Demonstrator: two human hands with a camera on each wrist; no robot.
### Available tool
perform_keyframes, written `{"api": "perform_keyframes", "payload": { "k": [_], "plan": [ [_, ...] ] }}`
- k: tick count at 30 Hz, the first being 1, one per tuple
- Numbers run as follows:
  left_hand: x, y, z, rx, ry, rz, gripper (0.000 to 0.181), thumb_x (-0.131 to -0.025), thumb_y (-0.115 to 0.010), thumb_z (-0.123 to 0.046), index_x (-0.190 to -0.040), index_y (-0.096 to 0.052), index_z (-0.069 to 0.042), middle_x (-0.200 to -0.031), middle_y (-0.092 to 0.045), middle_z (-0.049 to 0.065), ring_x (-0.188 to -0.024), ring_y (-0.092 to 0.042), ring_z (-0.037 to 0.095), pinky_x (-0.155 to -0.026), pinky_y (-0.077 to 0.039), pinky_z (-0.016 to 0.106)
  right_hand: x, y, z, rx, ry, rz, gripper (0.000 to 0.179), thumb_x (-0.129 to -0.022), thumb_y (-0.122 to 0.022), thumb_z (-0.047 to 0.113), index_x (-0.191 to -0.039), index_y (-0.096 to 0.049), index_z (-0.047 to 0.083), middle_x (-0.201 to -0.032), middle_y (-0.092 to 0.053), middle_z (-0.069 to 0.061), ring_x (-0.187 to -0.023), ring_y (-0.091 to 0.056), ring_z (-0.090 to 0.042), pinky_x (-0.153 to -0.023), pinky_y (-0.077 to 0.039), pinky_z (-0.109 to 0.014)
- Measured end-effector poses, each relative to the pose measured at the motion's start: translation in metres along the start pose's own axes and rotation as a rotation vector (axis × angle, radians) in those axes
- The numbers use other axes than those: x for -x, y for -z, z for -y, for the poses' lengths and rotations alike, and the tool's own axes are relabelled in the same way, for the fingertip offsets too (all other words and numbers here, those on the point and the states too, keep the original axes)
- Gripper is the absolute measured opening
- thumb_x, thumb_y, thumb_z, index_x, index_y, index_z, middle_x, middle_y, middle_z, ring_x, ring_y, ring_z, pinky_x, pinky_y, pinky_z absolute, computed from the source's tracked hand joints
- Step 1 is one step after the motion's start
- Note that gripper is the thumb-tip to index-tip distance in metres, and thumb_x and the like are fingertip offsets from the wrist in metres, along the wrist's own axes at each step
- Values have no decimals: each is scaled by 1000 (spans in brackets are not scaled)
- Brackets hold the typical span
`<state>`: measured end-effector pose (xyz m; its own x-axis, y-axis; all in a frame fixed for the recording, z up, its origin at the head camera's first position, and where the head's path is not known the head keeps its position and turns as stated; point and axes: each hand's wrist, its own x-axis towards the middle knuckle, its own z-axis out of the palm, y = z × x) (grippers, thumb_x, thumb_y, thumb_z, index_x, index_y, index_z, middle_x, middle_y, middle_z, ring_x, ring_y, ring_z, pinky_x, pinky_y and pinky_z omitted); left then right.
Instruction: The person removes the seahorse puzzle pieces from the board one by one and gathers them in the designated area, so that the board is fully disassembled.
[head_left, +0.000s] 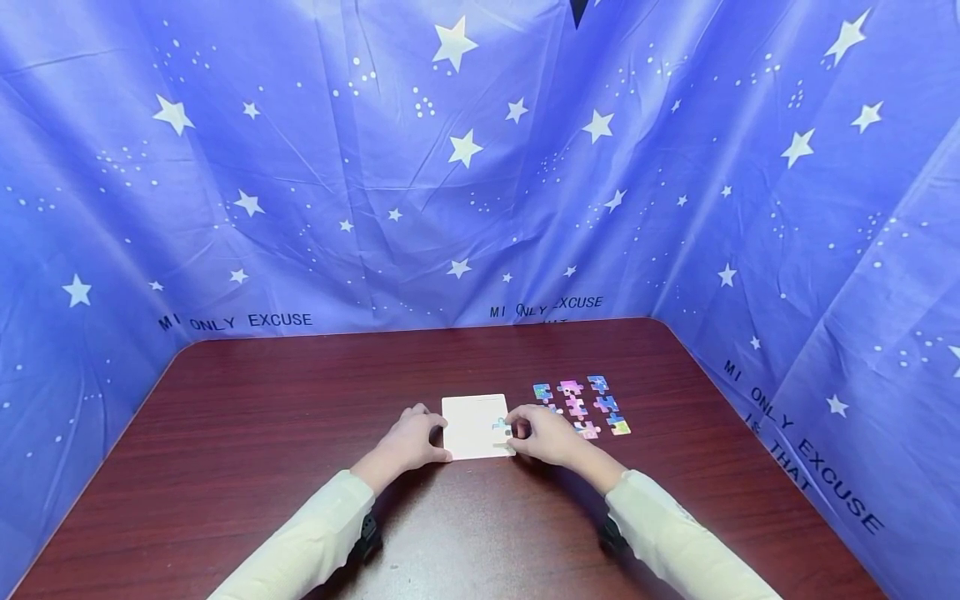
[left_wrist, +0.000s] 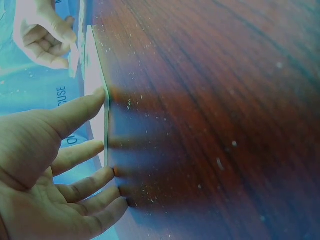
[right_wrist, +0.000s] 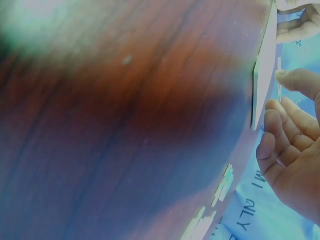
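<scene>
A square white board (head_left: 471,427) lies on the table. My left hand (head_left: 407,437) is at its left side, thumb and forefinger spread and touching the edge; in the left wrist view the other fingertips (left_wrist: 107,172) rest beside the board with fingers fairly straight. My right hand (head_left: 546,433) pinches a jigsaw puzzle piece (head_left: 500,427) between thumb and fingers, over the board's right part. Seen edge-on in the right wrist view, this thin piece (right_wrist: 279,82) is held apart from the board (right_wrist: 264,75). Its picture is mostly too small to make out.
Several colourful puzzle pieces (head_left: 576,406) lie in loose rows right of the board, some partly hidden by my right hand. The dark red wooden table (head_left: 300,392) has rounded far corners. A blue curtain with white stars (head_left: 420,208) surrounds its back and sides.
</scene>
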<state>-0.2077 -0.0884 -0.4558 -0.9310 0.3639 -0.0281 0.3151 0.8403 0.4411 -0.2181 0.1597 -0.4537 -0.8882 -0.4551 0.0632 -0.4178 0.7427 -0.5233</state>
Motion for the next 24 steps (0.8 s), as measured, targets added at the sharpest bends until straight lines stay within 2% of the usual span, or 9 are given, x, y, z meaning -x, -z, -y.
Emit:
{"api": "perform_keyframes", "payload": {
  "k": [11, 24],
  "plan": [
    [2, 2, -3, -1, 13, 6, 51, -71, -80, -30, -113, -64, -6, -107, -55, 12, -102, -50, 29, -89, -45, 42, 9, 9, -11, 29, 31, -28, 24, -79, -72, 16, -99, -65, 4, -67, -52, 8, -60, -45, 0, -63, -41, -20],
    [3, 2, -4, -5, 17, 10, 51, -71, -80, -30, -113, -64, -6, -106, -55, 12, -101, -50, 28, -89, -45, 42, 21, 21, -25, 53, -10, -18, 23, -78, -72, 14, -98, -65, 5, -68, -53, 6, -61, -46, -1, -63, -42, -21]
  ]
}}
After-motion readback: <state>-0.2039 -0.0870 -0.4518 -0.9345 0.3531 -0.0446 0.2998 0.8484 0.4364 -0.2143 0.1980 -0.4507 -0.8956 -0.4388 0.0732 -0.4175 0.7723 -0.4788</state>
